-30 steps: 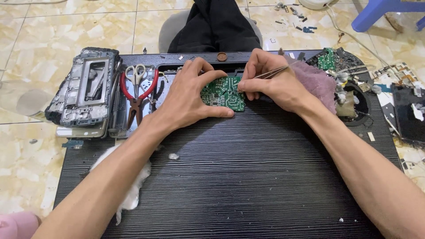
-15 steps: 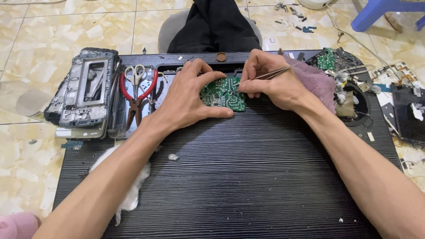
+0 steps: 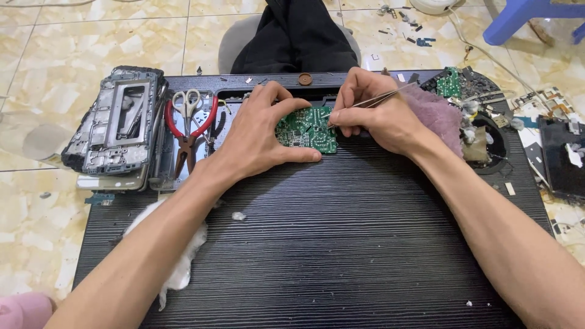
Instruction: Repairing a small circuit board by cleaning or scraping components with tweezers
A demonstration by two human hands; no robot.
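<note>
Left hand (image 3: pixel 259 137) flat, steadying green circuit board (image 3: pixel 306 129) on desk (image 3: pixel 341 244), frame centre; right hand (image 3: pixel 372 116) pinching tweezers (image 3: pixel 378 97), tips probably touching board.

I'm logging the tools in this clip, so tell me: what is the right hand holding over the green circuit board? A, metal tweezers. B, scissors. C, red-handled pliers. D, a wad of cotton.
A: the right hand pinches slim metal tweezers, tips at the green circuit board steadied by the left hand; the pliers and scissors lie unheld to the left.
</note>
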